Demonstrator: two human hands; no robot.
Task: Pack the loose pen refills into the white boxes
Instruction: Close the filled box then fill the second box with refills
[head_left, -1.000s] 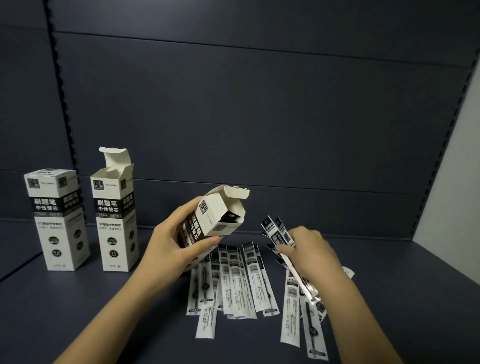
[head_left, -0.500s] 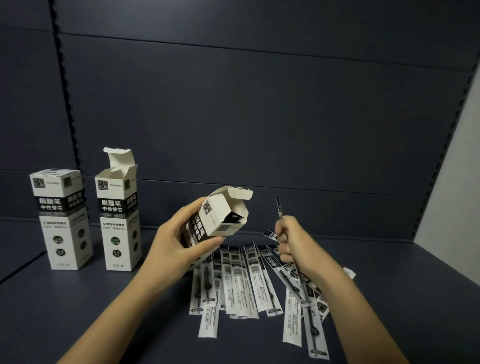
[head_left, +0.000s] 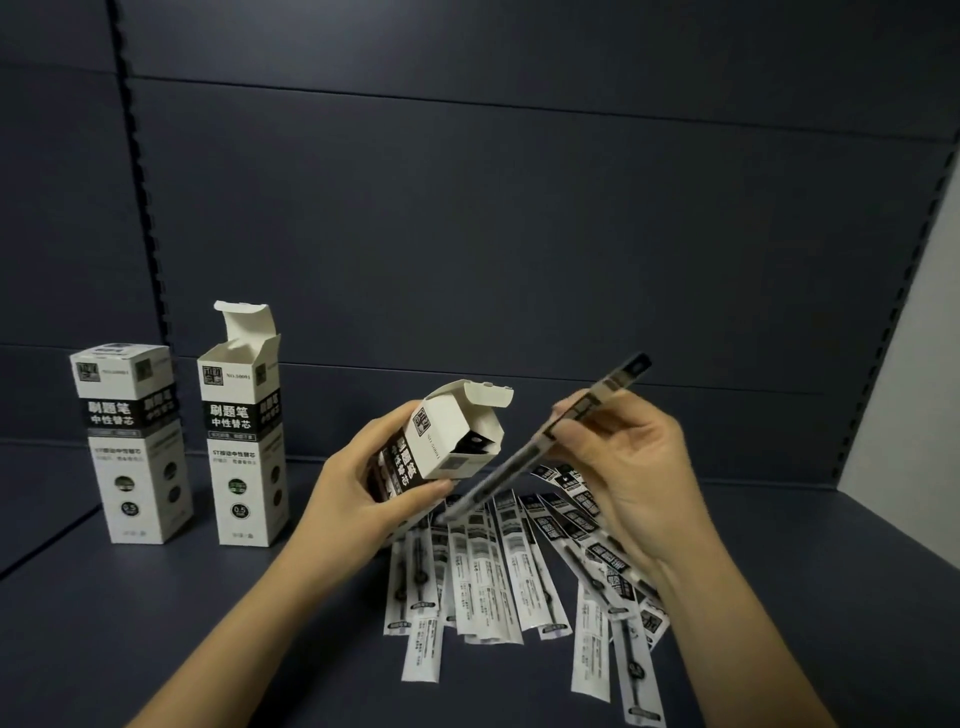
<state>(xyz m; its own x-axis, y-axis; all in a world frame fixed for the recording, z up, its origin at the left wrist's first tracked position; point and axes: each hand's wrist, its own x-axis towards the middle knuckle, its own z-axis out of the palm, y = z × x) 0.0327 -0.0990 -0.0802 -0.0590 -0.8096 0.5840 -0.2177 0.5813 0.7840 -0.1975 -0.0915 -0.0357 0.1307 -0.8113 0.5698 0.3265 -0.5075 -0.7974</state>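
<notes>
Head view: my left hand (head_left: 358, 493) grips the tilted open white box (head_left: 441, 441) while my right hand (head_left: 628, 457), having just lifted one pen refill (head_left: 550, 441) off the pile (head_left: 498, 566) on the shelf (head_left: 208, 623), pinches it beside the box mouth, ready to insert.

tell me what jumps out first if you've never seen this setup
At centre, the left hand grips a tilted open white box while the right hand pinches one wrapped refill slanted beside its mouth. Below them, loose refills fan across the dark shelf; two upright boxes stand left.
</notes>
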